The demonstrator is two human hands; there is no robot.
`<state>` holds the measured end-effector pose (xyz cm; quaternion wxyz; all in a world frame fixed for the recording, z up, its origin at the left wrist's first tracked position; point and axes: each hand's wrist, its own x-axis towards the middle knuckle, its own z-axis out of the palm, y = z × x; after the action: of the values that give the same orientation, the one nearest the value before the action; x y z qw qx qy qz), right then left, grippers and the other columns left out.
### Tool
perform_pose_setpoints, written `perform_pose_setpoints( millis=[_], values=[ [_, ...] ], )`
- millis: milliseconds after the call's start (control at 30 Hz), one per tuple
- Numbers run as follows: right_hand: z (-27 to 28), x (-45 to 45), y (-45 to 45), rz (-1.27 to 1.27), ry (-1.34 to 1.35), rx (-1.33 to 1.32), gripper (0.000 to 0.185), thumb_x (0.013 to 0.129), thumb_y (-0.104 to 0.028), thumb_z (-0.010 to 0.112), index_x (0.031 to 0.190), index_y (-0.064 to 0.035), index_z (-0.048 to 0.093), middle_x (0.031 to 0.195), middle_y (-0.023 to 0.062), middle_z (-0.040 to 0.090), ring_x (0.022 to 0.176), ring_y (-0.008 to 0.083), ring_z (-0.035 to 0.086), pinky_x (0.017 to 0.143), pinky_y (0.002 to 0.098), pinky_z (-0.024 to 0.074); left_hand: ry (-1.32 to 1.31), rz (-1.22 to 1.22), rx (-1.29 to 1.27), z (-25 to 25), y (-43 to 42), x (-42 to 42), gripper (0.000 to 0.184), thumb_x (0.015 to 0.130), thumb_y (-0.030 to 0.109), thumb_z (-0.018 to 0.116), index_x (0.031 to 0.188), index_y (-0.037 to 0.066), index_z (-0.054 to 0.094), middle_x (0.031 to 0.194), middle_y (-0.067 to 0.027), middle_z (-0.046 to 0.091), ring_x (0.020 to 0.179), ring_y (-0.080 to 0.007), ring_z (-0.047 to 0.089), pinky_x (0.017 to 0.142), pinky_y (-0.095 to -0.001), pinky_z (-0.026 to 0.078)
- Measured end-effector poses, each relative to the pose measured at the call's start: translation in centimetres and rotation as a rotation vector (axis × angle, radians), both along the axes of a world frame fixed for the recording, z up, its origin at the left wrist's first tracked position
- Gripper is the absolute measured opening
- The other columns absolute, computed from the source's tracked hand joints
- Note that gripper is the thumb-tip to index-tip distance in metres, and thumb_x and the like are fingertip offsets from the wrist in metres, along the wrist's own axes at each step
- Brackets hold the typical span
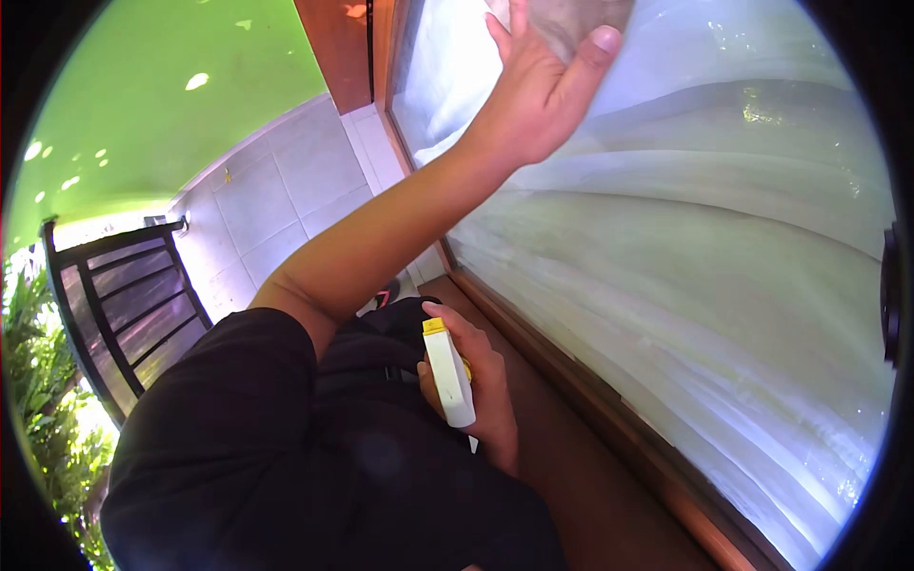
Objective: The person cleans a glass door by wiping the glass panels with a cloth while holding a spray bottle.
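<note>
My left hand [543, 100] reaches up to the large glass pane [685, 257], thumb and fingers apart. A greyish-brown cloth [576, 17] lies under it against the glass, cut off by the top edge and partly blurred. Lower down, close to my body, my right hand [486, 385] is closed around a spray bottle. From above I see the white spray head [449, 376] with its yellow nozzle [434, 325]; the bottle's body is mostly hidden. Shiny wet-looking spots show on the pane, and pale folded curtain fabric hangs behind it.
A brown wooden frame [571, 371] borders the glass. Grey tiles [276, 190] and a bright green wall [190, 86] lie to the left. A black metal railing [129, 295] stands beside green plants [43, 381]. A dark round object [891, 295] is at the far right.
</note>
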<state>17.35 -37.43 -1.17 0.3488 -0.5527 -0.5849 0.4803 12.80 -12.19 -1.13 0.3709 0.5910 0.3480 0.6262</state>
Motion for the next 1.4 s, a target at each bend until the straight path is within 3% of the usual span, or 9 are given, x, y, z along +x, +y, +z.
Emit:
perform_pose_setpoints(
  millis=[100,367,400,600,700,800,1033,1067,1400],
  values=[
    [0.0,0.1,0.1,0.001,-0.02,0.032,0.069,0.072,-0.003,0.072,0.138,-0.0082,0.053,0.09,0.0073,0.061,0.084,0.0251,0.059,0.086,0.0362,0.042,0.014,0.194,0.199,-1.5,2.1,1.6,0.063,0.106,0.039,0.036,0.149,-0.007,0.031,0.154,-0.0259,0.033,0.145,-0.0353,0.029,0.117,-0.0362,0.021],
    [0.2,-0.1,0.1,-0.003,-0.031,-0.002,0.066,0.073,-0.003,0.072,0.136,-0.0075,0.055,0.085,0.007,0.059,0.081,0.0239,0.058,0.086,0.0356,0.0417,0.105,0.206,-0.346,-13.7,7.7,-1.6,0.057,0.105,0.049,0.034,0.109,-0.004,0.055,0.093,-0.0034,0.057,0.098,-0.0202,0.049,0.104,-0.037,0.035],
    [0.1,0.0,0.1,0.001,-0.038,0.002,0.066,0.073,-0.003,0.072,0.136,-0.0074,0.055,0.085,0.007,0.059,0.081,0.0239,0.058,0.086,0.0357,0.0417,-0.06,0.079,-0.483,-12.4,6.6,-1.3,0.077,0.102,0.056,0.032,0.15,-0.004,0.029,0.154,-0.0285,0.03,0.15,-0.0407,0.008,0.119,-0.0516,-0.006],
    [-0.8,0.3,0.0,-0.004,-0.013,0.027,0.066,0.073,-0.003,0.071,0.137,-0.0071,0.055,0.087,0.0066,0.06,0.082,0.0239,0.058,0.085,0.0355,0.0415,-0.087,-0.045,-0.833,-17.8,1.4,-0.8,0.085,0.1,0.062,0.033,0.15,-0.007,0.029,0.145,-0.0262,0.045,0.145,-0.0342,0.03,0.119,-0.0398,0.018],
    [-1.1,0.4,-0.1,-0.015,0.001,0.019,0.066,0.073,-0.003,0.071,0.137,-0.0072,0.054,0.089,0.0074,0.061,0.085,0.0248,0.058,0.085,0.0355,0.0421,-0.174,-0.041,-0.815,-12.4,-2.5,-0.3,0.073,0.101,0.062,0.036,0.111,-0.007,0.058,0.099,-0.0054,0.056,0.098,-0.0144,0.047,0.092,-0.0281,0.038],
    [-1.0,0.9,-0.3,-0.015,-0.013,-0.08,0.062,0.077,0.001,0.068,0.137,-0.0055,0.053,0.088,0.0053,0.061,0.081,0.0148,0.058,0.08,0.0286,0.0455,-0.063,-0.269,-0.828,-5.3,-4.3,-1.4,0.067,0.101,0.061,0.035,0.105,-0.002,0.057,0.094,-0.0015,0.051,0.088,-0.0113,0.044,0.083,-0.0287,0.039],
    [-1.1,0.7,-0.3,-0.005,0.017,-0.051,0.062,0.081,0.005,0.065,0.14,-0.004,0.049,0.078,-0.0002,0.057,0.071,0.0056,0.052,0.069,0.0218,0.0449,0.293,0.054,0.31,5.9,1.3,-0.3,0.06,0.106,0.049,0.029,0.137,0.0,0.048,0.135,-0.0157,0.054,0.132,-0.0277,0.044,0.119,-0.0499,0.011],
    [-1.1,0.6,-0.5,-0.025,0.031,-0.056,0.062,0.082,0.004,0.065,0.141,-0.0038,0.048,0.077,-0.0007,0.057,0.07,0.0052,0.052,0.07,0.0213,0.0446,0.283,-0.006,0.276,6.3,1.8,-0.9,0.066,0.104,0.05,0.034,0.151,0.004,0.032,0.157,-0.0246,0.026,0.15,-0.0443,0.002,0.115,-0.0641,-0.002],
    [-0.5,-0.2,0.2,-0.114,0.297,-0.094,0.061,0.085,0.002,0.065,0.142,-0.0023,0.046,0.083,-0.0009,0.058,0.075,0.0052,0.053,0.074,0.0227,0.0453,0.1,-0.073,-0.457,-4.1,4.7,-3.9,0.085,0.101,0.062,0.026,0.153,-0.004,0.021,0.162,-0.0227,0.016,0.151,-0.0374,0.006,0.114,-0.0569,-0.015]
  ],
)
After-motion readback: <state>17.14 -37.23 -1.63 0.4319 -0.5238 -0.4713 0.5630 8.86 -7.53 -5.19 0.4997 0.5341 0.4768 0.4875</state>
